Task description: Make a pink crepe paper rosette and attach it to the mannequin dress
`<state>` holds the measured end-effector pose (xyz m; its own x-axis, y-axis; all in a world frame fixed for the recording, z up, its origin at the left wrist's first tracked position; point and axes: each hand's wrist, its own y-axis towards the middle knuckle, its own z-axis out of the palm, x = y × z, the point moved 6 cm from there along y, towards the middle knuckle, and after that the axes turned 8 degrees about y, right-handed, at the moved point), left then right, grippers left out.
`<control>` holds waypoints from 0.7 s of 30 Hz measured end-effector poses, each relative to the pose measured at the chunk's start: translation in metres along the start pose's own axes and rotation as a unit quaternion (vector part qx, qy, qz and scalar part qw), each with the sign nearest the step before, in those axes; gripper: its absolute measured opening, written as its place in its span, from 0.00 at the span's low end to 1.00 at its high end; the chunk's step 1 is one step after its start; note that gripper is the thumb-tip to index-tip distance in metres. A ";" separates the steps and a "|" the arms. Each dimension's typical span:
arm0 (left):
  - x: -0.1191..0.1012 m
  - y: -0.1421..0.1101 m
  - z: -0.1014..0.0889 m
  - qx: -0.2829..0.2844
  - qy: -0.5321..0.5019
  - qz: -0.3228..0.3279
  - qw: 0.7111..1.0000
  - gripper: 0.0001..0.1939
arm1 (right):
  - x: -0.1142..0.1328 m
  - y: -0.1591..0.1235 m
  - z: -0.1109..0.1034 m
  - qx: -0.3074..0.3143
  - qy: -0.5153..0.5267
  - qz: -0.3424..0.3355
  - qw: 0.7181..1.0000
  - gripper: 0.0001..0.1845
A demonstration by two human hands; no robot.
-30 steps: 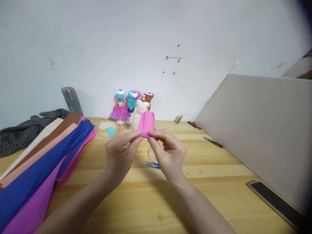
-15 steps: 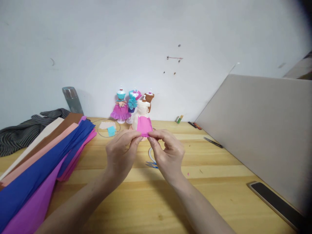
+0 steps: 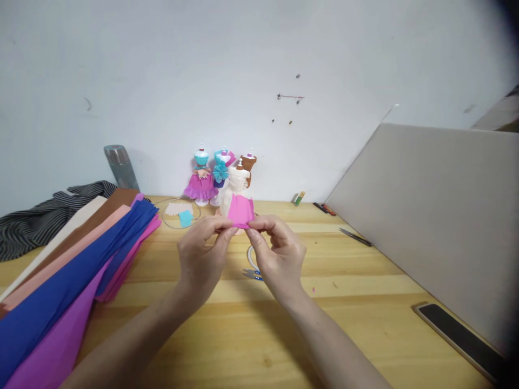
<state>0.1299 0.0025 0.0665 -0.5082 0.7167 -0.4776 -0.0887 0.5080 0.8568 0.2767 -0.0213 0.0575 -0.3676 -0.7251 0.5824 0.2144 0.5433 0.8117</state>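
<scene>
A small piece of pink crepe paper point(image 3: 242, 209) is stretched between my two hands, its lower edge folded over. My left hand point(image 3: 204, 254) pinches the left end of that edge between thumb and forefinger. At the right end, my right hand point(image 3: 279, 251) has the same pinch. Right behind the paper stands a miniature dress form in a cream dress point(image 3: 239, 181). Below the hands, blue-handled thread snips point(image 3: 252, 274) lie on the table beside a white ring point(image 3: 251, 258), both partly covered by my right hand.
More dressed miniature forms point(image 3: 201, 178) stand against the wall. Folded crepe paper sheets point(image 3: 93, 243) and striped cloth point(image 3: 52, 216) lie at left, near a bottle point(image 3: 121, 167). Pale and blue paper pieces point(image 3: 185, 218) lie within a wire loop. A phone point(image 3: 458, 337) and tweezers point(image 3: 356, 236) lie right.
Both hands keep their pinch on the pink crepe paper. The fingertips have shifted slightly apart along its folded lower edge, and the fold shows a little wider.
</scene>
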 end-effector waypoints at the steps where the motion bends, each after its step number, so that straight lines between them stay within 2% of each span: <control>1: 0.000 0.000 0.000 0.000 -0.001 0.002 1.000 0.05 | 0.001 0.000 0.000 0.000 0.000 -0.002 1.000 0.04; 11: 0.004 -0.002 0.000 0.022 -0.113 -0.033 0.993 0.05 | 0.007 0.000 -0.002 -0.008 0.027 -0.024 0.999 0.06; 15: 0.003 -0.002 0.000 0.016 -0.119 -0.040 0.992 0.05 | 0.007 0.000 -0.003 -0.019 0.038 -0.017 0.999 0.06; 21: -0.001 0.000 -0.001 0.010 -0.105 -0.014 0.994 0.05 | 0.009 0.000 -0.002 -0.020 0.039 -0.030 0.999 0.07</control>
<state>0.1292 0.0016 0.0672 -0.3159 0.7846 -0.5334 -0.0819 0.5376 0.8392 0.2754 -0.0292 0.0629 -0.3106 -0.7875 0.5324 0.2295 0.4814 0.8459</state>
